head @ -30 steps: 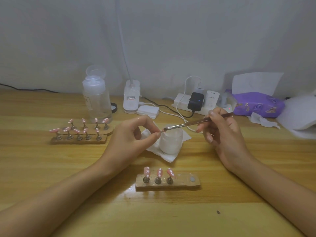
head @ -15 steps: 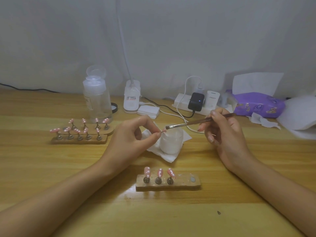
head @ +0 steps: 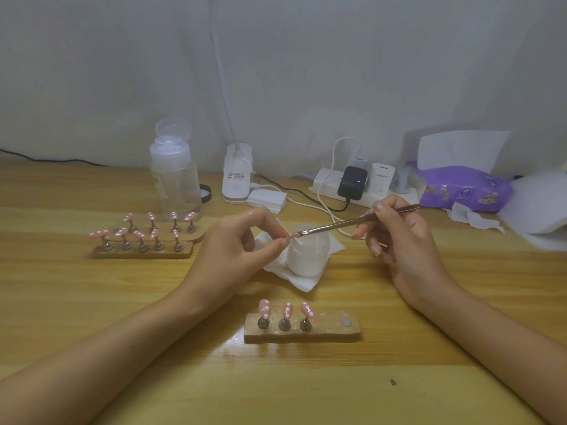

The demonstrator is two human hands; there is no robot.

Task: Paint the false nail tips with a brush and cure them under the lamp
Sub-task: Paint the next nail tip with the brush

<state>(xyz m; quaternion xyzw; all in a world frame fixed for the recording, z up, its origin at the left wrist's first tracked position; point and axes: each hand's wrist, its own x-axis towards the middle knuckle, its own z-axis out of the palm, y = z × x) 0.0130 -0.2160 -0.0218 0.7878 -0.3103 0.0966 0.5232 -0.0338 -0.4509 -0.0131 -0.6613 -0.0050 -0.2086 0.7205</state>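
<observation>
- Left hand [head: 242, 240]: the grip pinches one small pink false nail tip [head: 295, 234] between thumb and forefinger, raised off the table at the left edge of the jar.
- Right hand [head: 399, 240]: the grip is clasped pen-fashion round a slim metal-handled brush [head: 352, 223]. The shaft slants down to the left and the bristles meet the pinched tip.
- Squat frosted white jar [head: 308, 256]: upright on a crumpled white tissue [head: 306, 280], between the two hands.
- Short wooden holder block [head: 325, 331]: nearest the viewer, centre. Three pink white-dotted nail tips [head: 287, 309] stand on metal stems along its left part, and a silver disc lies near its right end.
- Long wooden holder [head: 144, 251]: to the left, well apart from the hands, carrying two rows of pink dotted tips [head: 139, 234] on stems.
- Clear plastic pump bottle [head: 175, 179]: behind the long holder, cap flipped up.
- White gooseneck lamp [head: 236, 176]: base beside the bottle, near the wall.
- White power strip [head: 328, 185]: right of the lamp, with a black adapter [head: 352, 182] plugged in.
- Purple tissue packet [head: 460, 191]: far right.
- Light wooden table [head: 92, 302]: carries everything listed.
</observation>
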